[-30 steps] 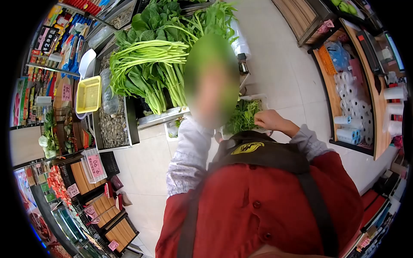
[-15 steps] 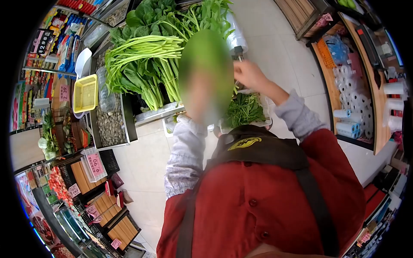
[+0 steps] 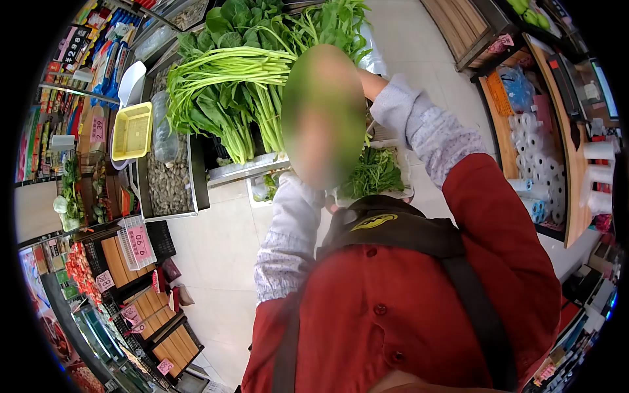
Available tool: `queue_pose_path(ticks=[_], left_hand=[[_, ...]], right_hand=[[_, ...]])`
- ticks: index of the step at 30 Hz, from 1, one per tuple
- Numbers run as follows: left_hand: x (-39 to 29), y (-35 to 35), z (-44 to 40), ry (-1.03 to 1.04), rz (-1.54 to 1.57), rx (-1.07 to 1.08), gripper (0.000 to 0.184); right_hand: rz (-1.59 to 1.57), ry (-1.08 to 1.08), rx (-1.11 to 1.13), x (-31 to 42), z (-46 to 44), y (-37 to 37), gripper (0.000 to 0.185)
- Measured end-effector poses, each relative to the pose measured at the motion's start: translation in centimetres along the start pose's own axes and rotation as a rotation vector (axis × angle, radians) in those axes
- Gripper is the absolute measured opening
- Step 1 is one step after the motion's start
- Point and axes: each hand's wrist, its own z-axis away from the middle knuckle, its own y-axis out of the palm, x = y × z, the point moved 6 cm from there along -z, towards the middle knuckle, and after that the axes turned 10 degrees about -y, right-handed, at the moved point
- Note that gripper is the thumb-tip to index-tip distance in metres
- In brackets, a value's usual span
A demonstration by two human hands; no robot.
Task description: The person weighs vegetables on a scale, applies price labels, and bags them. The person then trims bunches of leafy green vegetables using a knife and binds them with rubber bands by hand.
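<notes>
An oval blur covers most of both my hands. My left hand [image 3: 309, 145] is in its lower part, at the front edge of the vegetable display, fingers smeared. My right hand [image 3: 337, 73] reaches into its upper part from the right; only the wrist side shows plainly. Green smears lie between the hands, and I cannot make out what either one holds. Left of the hands, long-stemmed leafy greens [image 3: 229, 69] lie heaped, with upright bunches [image 3: 232, 134] below them. Nearest below the blur is a white tray of loose greens [image 3: 377, 171].
Left of the greens stands a metal bin of shellfish [image 3: 169, 187], with a yellow basket [image 3: 132, 131] beside it. Wooden shelving with plastic bag rolls [image 3: 540, 154] is on the right. Crates with price cards [image 3: 135, 243] stand lower left, beside the tiled floor [image 3: 223, 255].
My right hand has moved up and left, from beside the blur into it, and its sleeve has followed. The left hand stays in about the same place. The view has shifted slightly.
</notes>
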Motion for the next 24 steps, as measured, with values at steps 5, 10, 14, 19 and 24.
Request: queue_pose_path(ticks=[5, 10, 14, 19, 24], left_hand=[[1.5, -0.3, -2.1, -0.031, -0.044, -0.059, 0.026], [2.6, -0.8, -3.9, -0.032, -0.061, 0.007, 0.018], [1.1, -0.7, -2.6, -0.111, 0.024, 0.062, 0.01], [-0.4, -1.4, -1.4, -0.245, 0.232, 0.121, 0.009], [-0.6, -1.9, -0.7, -0.32, 0.383, 0.111, 0.012]], right_hand=[[-0.234, 0.038, 0.156, -1.1, -0.2, 1.1, 0.02], [-0.381, -0.018, 0.178, -1.2, 0.2, 1.3, 0.021], [0.163, -0.204, -0.025, -0.6, 0.3, 1.0, 0.018], [-0.083, -0.134, 0.016, -0.9, 4.9, -2.6, 0.017], [-0.568, -0.018, 0.384, -5.4, 16.4, 0.3, 0.018]])
